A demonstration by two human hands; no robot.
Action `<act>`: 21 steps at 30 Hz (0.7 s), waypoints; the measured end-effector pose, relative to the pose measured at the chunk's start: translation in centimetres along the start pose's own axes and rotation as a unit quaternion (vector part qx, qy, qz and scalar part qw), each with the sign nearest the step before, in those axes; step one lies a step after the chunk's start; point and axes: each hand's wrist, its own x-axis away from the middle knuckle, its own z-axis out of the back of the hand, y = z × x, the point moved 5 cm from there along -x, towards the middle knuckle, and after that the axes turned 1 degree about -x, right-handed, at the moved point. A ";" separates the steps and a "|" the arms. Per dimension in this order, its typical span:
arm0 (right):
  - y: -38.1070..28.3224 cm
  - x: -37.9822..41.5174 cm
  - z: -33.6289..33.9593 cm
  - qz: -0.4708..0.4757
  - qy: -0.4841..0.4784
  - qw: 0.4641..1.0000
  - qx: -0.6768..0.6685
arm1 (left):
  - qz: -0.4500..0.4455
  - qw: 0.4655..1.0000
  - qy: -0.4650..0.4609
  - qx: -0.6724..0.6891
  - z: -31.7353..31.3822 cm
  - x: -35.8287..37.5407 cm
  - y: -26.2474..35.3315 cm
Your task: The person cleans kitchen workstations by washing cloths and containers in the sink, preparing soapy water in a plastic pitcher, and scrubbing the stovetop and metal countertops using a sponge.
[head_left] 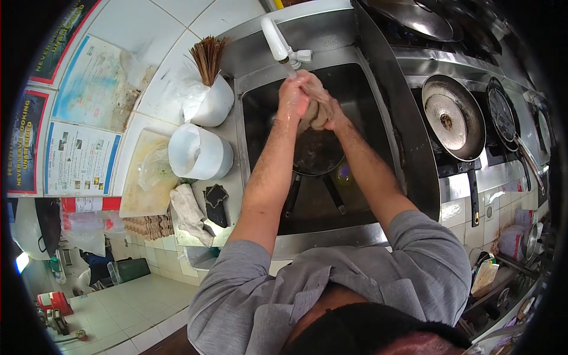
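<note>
Evidently, the left fingers (pixel 297 89) and right fingers (pixel 335 113) clamp the beige cloth (pixel 316 94) bunched between them.

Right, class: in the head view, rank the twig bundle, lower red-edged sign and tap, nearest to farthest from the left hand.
1. Tap, above the left hand.
2. Twig bundle, left of the sink.
3. Lower red-edged sign, far left.

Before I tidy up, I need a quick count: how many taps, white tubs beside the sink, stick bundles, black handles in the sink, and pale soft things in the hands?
Tap: 1
White tubs: 2
Stick bundle: 1
Black handles in the sink: 2
Pale soft thing in the hands: 1
Total: 7
</note>
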 end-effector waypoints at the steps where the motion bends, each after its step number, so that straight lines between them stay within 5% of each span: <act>1: -0.2 -1.2 -0.2 -0.018 -0.069 0.995 -0.065 | 0.002 1.000 0.005 -0.008 0.9 0.0 0.9; 2: -0.6 -1.6 -0.4 -0.019 -0.069 0.995 -0.065 | -0.008 0.998 0.005 -0.065 3.2 -0.3 1.2; 4: -1.0 -1.2 -2.1 -0.067 -0.139 0.988 0.032 | 0.047 0.941 0.184 -0.279 7.8 0.8 0.9; 5: -1.3 0.6 -4.7 0.045 0.005 0.997 0.057 | 0.124 0.937 0.213 -0.247 8.2 1.8 -0.5; 6: -0.5 -0.3 -5.5 0.047 0.004 0.997 0.057 | 0.201 0.925 0.240 -0.214 8.2 3.4 -2.3; 8: -0.9 -1.6 -6.1 0.209 -0.023 0.951 0.228 | 0.164 0.981 0.091 0.050 5.3 4.6 -4.5; 9: -0.9 0.5 -6.9 0.173 0.028 0.900 0.399 | 0.097 0.983 0.042 0.151 6.2 3.4 -5.2; 10: -0.6 1.1 -6.9 0.175 0.030 0.899 0.400 | 0.028 0.968 -0.007 0.250 7.1 1.8 -5.5; 12: -1.2 1.7 -6.4 0.338 0.003 0.821 0.460 | -0.003 0.986 -0.044 0.164 8.3 -0.9 -4.6; 14: -2.1 2.2 -4.7 0.360 0.067 0.817 0.446 | -0.038 0.993 -0.081 0.072 7.5 -1.4 -4.0; 16: -0.5 3.8 -1.9 0.021 0.222 0.955 0.195 | -0.224 0.931 0.224 -0.183 6.7 0.8 -1.5; 17: 0.0 4.8 -2.9 -0.029 0.145 0.983 0.107 | -0.236 0.914 0.215 -0.250 5.7 1.1 -1.3; 21: -1.3 0.0 -1.6 0.097 0.102 0.990 0.002 | -0.122 0.893 0.079 -0.425 4.6 2.1 -3.7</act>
